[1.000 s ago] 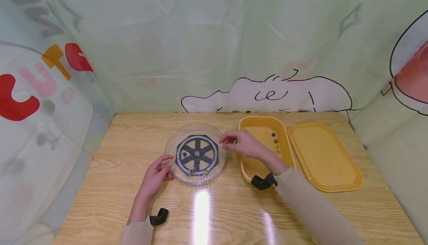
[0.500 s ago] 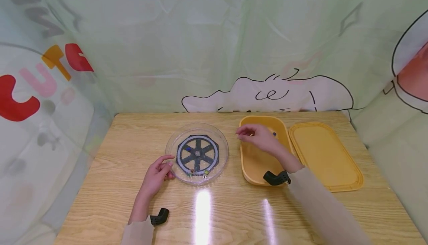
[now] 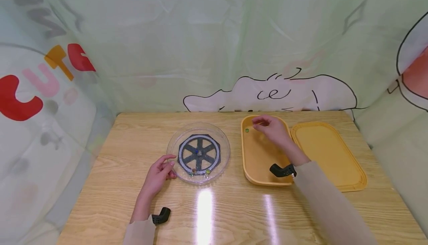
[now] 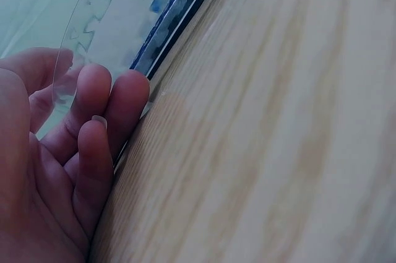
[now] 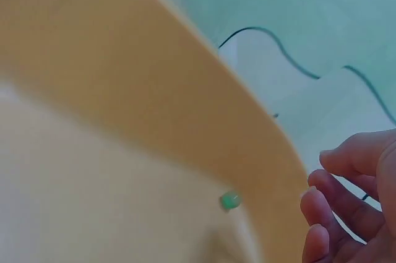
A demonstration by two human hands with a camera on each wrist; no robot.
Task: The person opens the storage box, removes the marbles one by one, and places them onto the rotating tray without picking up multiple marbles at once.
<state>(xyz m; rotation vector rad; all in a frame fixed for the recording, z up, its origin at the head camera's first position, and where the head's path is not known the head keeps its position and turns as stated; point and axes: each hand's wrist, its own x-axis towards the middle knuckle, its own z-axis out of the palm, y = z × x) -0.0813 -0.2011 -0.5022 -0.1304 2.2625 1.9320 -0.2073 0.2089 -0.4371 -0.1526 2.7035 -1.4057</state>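
Observation:
A clear round dish (image 3: 225, 158) shows a dark spoked wheel shape (image 3: 199, 162) at its base. Several small glass marbles lie in it, a yellow-green marble (image 3: 208, 171) near the front and a blue marble (image 3: 196, 151) by the hub. My left hand (image 3: 158, 174) holds the dish's left rim; up close, the clear edge (image 4: 64, 59) runs between its fingers. Above the far end of a yellow tub (image 3: 244, 159) hovers my right hand (image 3: 272, 129), fingers loosely bent and nothing between them. One green marble (image 5: 229, 200) sits on the tub floor, near the fingers.
A flat yellow lid (image 3: 329, 155) lies right of the tub, against its side. Everything stands on a wooden table (image 3: 133, 137), whose back edge meets a printed curtain (image 3: 167, 51). Both wrists carry black mounts, the left mount (image 3: 161, 216) close to the tabletop.
My right hand has moved from the dish's right rim to the right, over the tub's far end. The blue marble has rolled right toward the hub. My left hand stays at the rim.

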